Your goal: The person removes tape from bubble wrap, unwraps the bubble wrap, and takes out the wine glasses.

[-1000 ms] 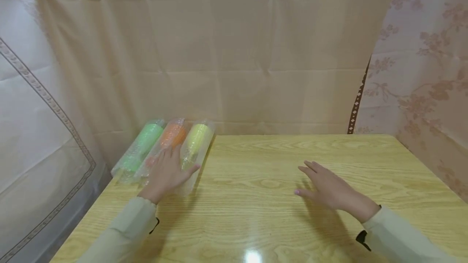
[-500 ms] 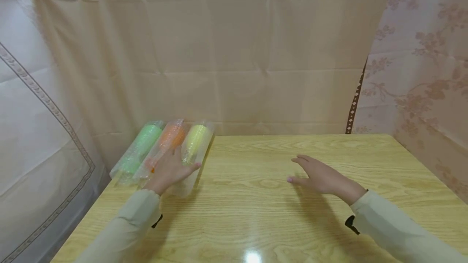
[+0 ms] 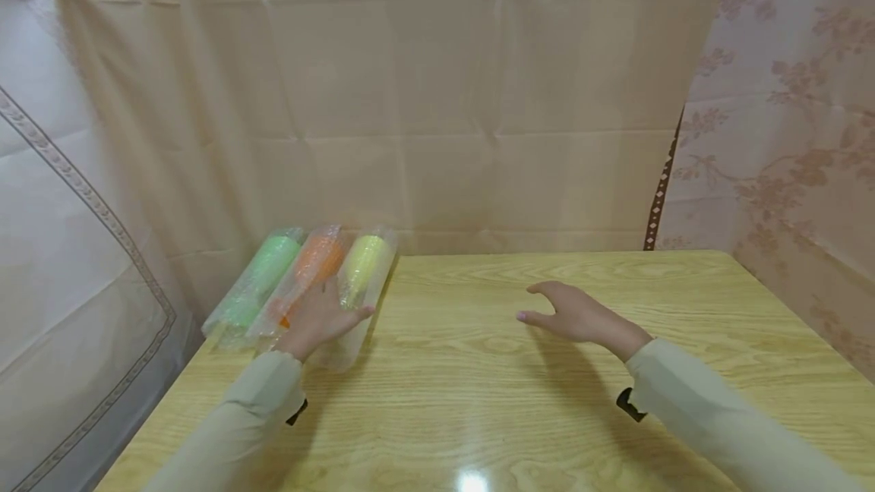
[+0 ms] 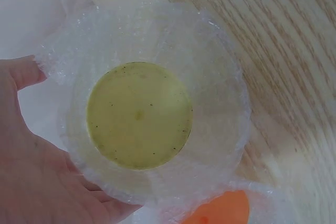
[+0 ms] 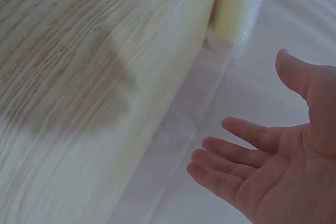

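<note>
Three cylinders in bubble wrap lie side by side at the table's left end: a green one point(image 3: 263, 275), an orange one point(image 3: 320, 258) and a yellow one point(image 3: 362, 268). My left hand point(image 3: 317, 319) is at the near end of the yellow cylinder, thumb along its right side and fingers between it and the orange one. In the left wrist view, the thumb and fingers go round the wrap about the flat yellow end point(image 4: 139, 115); the fingertips are hidden. Over the middle right of the table, my right hand point(image 3: 581, 313) hovers with thumb and fingers apart, holding nothing.
The wood-grain table point(image 3: 465, 386) runs back to a beige cloth point(image 3: 451, 97). A pale curtain point(image 3: 75, 249) hangs at the left and a flowered one point(image 3: 800, 135) at the right. The wrapped cylinders lie near the table's back left corner.
My right hand has moved left and slightly away from me. The left hand's fingers, earlier spread over the wrap, have sunk between the orange and yellow cylinders. The cylinders stay in place.
</note>
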Demonstrator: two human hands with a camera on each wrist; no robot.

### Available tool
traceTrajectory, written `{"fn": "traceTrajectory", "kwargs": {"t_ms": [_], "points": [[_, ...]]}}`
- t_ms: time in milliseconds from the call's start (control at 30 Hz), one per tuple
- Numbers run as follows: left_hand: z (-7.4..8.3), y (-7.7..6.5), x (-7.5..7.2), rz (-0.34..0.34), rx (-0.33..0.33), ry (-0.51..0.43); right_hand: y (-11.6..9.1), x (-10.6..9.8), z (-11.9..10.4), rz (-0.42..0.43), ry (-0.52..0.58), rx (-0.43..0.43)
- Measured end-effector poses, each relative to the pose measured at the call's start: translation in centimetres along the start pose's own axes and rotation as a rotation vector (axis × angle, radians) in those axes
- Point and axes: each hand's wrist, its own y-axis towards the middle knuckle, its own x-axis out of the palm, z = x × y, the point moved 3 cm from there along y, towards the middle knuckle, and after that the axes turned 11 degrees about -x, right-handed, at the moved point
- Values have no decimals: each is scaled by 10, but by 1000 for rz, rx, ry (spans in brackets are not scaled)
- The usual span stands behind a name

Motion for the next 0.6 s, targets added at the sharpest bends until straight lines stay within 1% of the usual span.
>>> {"fn": "traceTrajectory", "kwargs": {"t_ms": [167,333,433,600], "points": [[-2,0,3,-31,-8,-29,9,1,2,10,2,-2],[-3,1,3,-38,-17,-49,18,2,1,22,19,-3],[-3,2,4,-31,-17,-52,25,4,1,30,31,-4],[-3,2,5,1,3,-72,34,8,-2,37,42,-17]]}}
